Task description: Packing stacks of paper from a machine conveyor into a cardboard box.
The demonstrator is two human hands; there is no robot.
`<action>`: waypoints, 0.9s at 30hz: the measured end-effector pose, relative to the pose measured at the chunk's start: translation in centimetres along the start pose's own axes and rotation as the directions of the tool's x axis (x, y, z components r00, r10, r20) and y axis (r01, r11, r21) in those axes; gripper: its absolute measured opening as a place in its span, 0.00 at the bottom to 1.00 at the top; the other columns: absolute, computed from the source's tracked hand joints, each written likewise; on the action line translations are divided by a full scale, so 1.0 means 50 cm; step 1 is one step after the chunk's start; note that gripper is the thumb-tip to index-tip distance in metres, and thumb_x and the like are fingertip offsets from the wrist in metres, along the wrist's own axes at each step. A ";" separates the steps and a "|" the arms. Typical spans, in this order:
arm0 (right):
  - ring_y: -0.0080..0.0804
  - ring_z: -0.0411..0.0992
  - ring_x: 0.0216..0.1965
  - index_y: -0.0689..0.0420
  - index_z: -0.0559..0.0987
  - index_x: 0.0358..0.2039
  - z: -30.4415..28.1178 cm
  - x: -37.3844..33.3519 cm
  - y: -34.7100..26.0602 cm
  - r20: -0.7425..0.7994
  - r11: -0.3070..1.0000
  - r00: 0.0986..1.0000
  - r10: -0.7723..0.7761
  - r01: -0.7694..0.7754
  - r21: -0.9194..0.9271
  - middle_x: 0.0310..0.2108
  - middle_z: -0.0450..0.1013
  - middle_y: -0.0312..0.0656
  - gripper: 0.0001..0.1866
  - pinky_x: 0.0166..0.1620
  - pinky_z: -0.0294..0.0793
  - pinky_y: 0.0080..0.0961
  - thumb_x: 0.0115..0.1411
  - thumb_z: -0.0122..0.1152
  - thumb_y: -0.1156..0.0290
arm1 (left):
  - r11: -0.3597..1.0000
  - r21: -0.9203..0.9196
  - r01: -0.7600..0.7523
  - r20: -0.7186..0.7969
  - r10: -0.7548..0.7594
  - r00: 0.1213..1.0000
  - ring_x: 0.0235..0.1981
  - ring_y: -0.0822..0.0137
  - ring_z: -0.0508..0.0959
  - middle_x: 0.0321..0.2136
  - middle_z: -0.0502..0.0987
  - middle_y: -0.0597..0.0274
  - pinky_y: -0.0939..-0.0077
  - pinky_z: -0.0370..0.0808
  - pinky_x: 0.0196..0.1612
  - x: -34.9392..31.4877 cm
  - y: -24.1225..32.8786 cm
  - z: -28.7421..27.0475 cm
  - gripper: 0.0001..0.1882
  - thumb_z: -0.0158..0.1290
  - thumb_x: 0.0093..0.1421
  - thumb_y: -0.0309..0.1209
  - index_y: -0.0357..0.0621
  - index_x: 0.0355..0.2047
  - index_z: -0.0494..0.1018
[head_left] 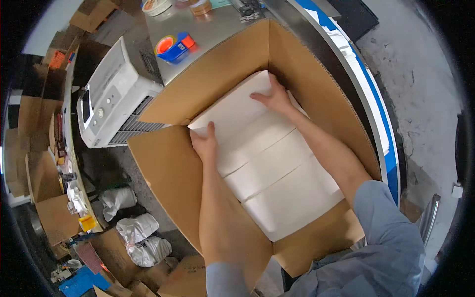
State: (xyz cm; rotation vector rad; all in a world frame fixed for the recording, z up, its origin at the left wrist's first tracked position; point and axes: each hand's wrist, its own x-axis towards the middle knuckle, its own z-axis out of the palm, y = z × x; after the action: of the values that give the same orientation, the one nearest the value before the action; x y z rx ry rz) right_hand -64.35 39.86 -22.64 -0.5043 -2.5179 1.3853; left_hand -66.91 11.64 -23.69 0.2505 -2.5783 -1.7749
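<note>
A large open cardboard carton stands in front of me with its flaps up. Several plain white boxes fill its inside in rows. At the far end, a white box is held between my two hands. My left hand grips its near-left end, thumb on top and fingers down the side. Round its right end is my right hand, thumb lying on the top face. The fingertips of both hands are hidden between the box and the carton walls.
A metal table behind the carton holds a blue tape dispenser with an orange roll. To the left stands a white appliance with knobs. Silver wrapped bundles lie on the floor. Loose cardboard is stacked farther left.
</note>
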 end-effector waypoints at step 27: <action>0.58 0.59 0.64 0.69 0.49 0.68 -0.004 0.043 0.028 0.080 0.889 0.996 -0.044 0.076 -0.451 0.64 0.57 0.64 0.56 0.65 0.61 0.41 0.54 0.66 0.44 | 0.901 0.421 0.101 -0.059 -0.083 0.995 0.59 0.41 0.67 0.58 0.66 0.32 0.55 0.65 0.61 0.007 -0.014 0.061 0.44 0.58 0.59 0.47 0.26 0.63 0.54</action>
State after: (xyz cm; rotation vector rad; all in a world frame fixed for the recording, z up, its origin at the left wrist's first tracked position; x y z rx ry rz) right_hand -65.99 41.59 -23.65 -0.4574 -2.8925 0.7912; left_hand -67.42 14.17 -25.48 0.4089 -2.9384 -1.1868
